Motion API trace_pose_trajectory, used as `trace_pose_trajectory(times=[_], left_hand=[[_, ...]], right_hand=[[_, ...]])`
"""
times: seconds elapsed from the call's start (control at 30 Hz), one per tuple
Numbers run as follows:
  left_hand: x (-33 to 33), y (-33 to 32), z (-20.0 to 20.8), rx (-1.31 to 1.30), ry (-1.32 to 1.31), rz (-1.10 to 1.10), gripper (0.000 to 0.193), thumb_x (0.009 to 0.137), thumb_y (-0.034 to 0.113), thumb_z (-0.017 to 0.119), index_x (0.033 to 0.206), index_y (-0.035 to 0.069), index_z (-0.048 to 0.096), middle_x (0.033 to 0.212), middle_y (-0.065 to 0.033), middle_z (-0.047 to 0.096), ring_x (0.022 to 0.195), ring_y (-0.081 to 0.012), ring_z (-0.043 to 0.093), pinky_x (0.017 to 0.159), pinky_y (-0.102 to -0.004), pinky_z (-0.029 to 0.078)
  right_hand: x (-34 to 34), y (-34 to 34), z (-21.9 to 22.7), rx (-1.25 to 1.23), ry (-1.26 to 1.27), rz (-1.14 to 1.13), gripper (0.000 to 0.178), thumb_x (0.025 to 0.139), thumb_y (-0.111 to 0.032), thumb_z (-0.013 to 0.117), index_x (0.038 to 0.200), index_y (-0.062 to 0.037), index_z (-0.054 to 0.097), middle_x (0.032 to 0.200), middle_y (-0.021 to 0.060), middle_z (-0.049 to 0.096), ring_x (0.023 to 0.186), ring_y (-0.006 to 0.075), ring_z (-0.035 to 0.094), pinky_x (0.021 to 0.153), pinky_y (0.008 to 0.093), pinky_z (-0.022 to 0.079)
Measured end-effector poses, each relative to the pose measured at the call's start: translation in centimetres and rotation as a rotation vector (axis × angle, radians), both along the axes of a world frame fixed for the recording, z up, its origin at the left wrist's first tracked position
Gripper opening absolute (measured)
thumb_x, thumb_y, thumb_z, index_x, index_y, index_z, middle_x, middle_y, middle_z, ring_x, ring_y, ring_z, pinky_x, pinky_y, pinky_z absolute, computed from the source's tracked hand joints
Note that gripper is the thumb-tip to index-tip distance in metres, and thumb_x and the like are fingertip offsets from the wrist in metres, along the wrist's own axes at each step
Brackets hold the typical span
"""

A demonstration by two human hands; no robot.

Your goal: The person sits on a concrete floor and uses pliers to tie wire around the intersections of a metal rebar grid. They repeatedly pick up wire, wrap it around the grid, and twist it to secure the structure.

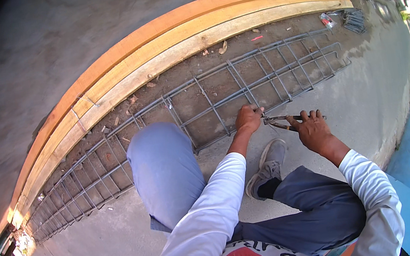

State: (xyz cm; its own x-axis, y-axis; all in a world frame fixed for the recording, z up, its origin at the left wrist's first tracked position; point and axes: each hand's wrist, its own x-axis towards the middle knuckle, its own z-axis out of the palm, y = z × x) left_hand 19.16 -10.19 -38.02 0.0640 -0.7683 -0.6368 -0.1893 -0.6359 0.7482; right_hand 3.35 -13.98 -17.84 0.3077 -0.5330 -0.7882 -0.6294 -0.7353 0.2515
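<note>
A long steel rebar cage [244,87] lies on the ground, its straight bars crossed by several rectangular stirrups. My right hand [313,132] grips a pair of pincers [278,118] by its dark handles, which are spread slightly apart. The jaws are at the near edge of the cage, close to my left fingertips. My left hand [248,118] is closed beside that near bar, touching or almost touching it. Whatever is between its fingers is too small to make out; it is at the joint of a bar and a stirrup.
Long wooden planks [193,43] lie along the wall behind the cage. A bundle of bent steel pieces [354,21] and a small plastic packet [327,20] are at the far right. My knee [162,160] and shoe [269,165] are close to the cage on the concrete floor [112,251].
</note>
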Motion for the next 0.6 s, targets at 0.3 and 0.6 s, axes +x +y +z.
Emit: trace_pose_trajectory(times=[0.3, 0.6], left_hand=[[-0.5, -0.5, 0.0, 0.01, -0.059, 0.063, 0.031, 0.089, 0.037, 0.072, 0.103, 0.01, 0.078, 0.103, -0.0184, 0.074, 0.099, -0.0365, 0.07, 0.085, -0.0455, 0.052], [-0.9, -0.5, -0.6, -0.044, -0.069, 0.094, 0.031, 0.088, 0.035, 0.072, 0.101, 0.008, 0.078, 0.098, -0.0195, 0.074, 0.094, -0.0361, 0.071, 0.083, -0.0441, 0.053]], right_hand=[[-2.5, 0.6, 0.7, 0.009, -0.112, -0.203, 0.059, 0.096, -0.007, 0.049, 0.153, -0.0225, 0.043, 0.122, 0.0212, 0.056, 0.113, 0.0408, 0.056, 0.108, 0.0571, 0.036], [-4.3, 0.2, -1.9, -0.067, -0.153, -0.119, 0.053, 0.101, -0.012, 0.045, 0.153, -0.025, 0.042, 0.125, 0.02, 0.053, 0.121, 0.0389, 0.051, 0.115, 0.0586, 0.028]])
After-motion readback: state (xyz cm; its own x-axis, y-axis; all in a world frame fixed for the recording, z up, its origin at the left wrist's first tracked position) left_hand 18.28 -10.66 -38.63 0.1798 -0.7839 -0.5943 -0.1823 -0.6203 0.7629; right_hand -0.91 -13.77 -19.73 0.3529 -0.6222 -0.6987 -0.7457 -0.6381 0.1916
